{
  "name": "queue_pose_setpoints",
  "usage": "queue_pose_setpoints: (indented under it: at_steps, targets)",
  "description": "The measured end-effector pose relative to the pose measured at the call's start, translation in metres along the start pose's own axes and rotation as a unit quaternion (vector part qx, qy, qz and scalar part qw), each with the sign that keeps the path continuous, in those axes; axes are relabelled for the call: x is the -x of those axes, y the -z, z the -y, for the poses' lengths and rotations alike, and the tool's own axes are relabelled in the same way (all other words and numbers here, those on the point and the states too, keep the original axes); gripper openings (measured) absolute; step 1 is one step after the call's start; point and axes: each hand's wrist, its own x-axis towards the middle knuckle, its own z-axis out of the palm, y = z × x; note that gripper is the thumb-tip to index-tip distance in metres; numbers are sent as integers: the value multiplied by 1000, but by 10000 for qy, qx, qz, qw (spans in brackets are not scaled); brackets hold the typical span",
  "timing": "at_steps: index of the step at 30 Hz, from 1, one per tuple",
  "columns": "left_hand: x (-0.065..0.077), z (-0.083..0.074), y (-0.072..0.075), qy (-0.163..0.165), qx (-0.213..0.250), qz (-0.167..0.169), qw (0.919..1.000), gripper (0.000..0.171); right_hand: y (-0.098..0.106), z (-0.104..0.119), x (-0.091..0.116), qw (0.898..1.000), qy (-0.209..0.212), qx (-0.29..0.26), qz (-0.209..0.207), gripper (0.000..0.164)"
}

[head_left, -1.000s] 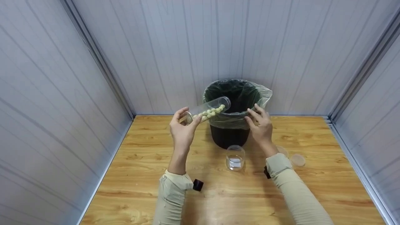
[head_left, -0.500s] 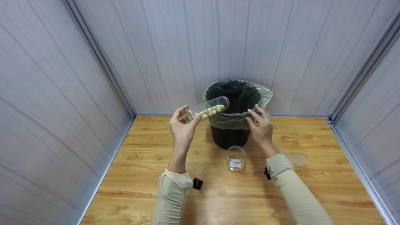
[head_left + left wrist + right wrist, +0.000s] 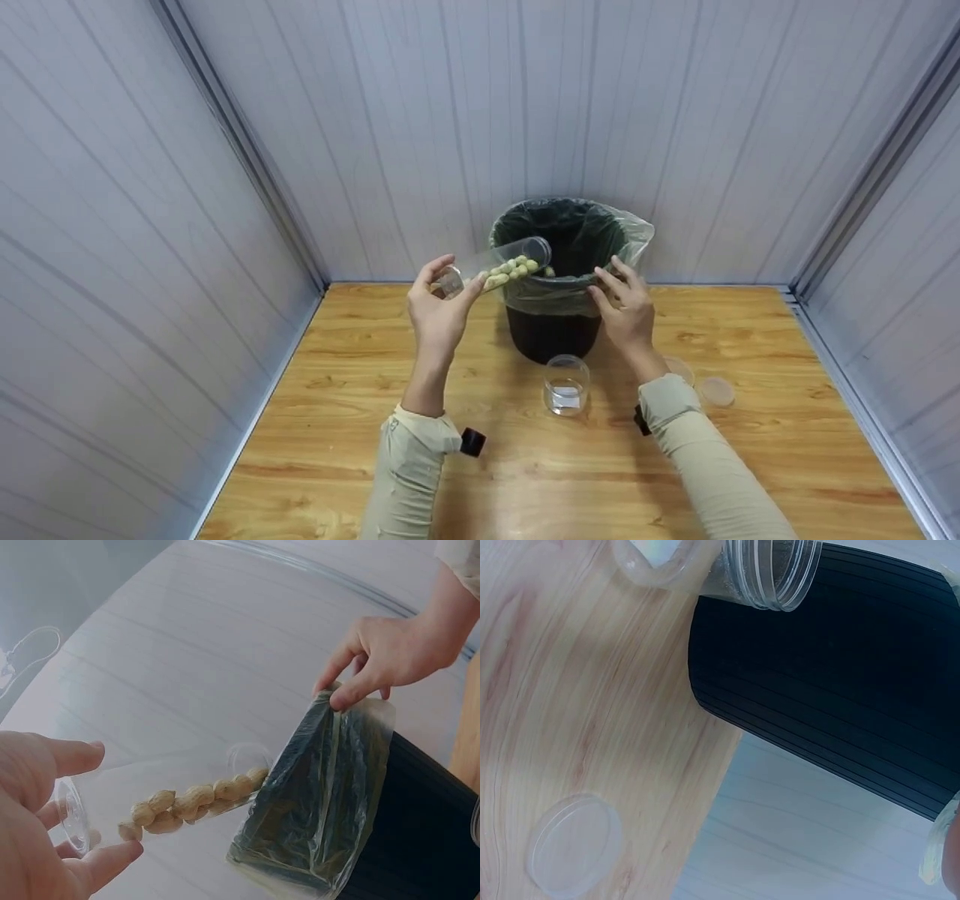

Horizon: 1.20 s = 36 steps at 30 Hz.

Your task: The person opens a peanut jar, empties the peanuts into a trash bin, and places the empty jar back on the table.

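Note:
My left hand [image 3: 439, 319] grips the base end of a clear plastic jar [image 3: 480, 262], thumb and fingers around it. The jar tilts toward the bin, its mouth over the near left of the bin's opening. Peanuts in their shells [image 3: 191, 802] lie in a row along the jar's lower side. One peanut [image 3: 549, 271] shows just past the mouth, inside the rim. My right hand [image 3: 628, 307] pinches the edge of the clear bag [image 3: 322, 787] lining the black bin [image 3: 551, 334]. Only a sliver of that hand appears in the right wrist view.
A second clear jar [image 3: 566, 386], uncapped and bearing a white label, stands on the wooden floor before the bin. Two round translucent lids, one lid [image 3: 718, 391] in plain sight, lie by my right forearm. Pale panel walls [image 3: 375, 135] enclose the back and sides.
The peanuts have shifted in the tilted jar, and one now shows beyond its mouth within the bin's rim. Both hands keep nearly the same place and hold; the head view has tipped slightly.

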Motion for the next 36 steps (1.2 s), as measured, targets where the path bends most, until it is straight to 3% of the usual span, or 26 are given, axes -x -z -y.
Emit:
queue_pose_setpoints:
  at_steps: [21, 36]
  targets:
    - [-5, -1, -3, -122, -415, 205, 9989, 46, -1, -1, 0, 9999, -77, 37, 58, 31]
    - [-8, -5, -6, -284, -809, 128, 9962, 46, -2, 1, 2, 9999, -117, -52, 14, 31]
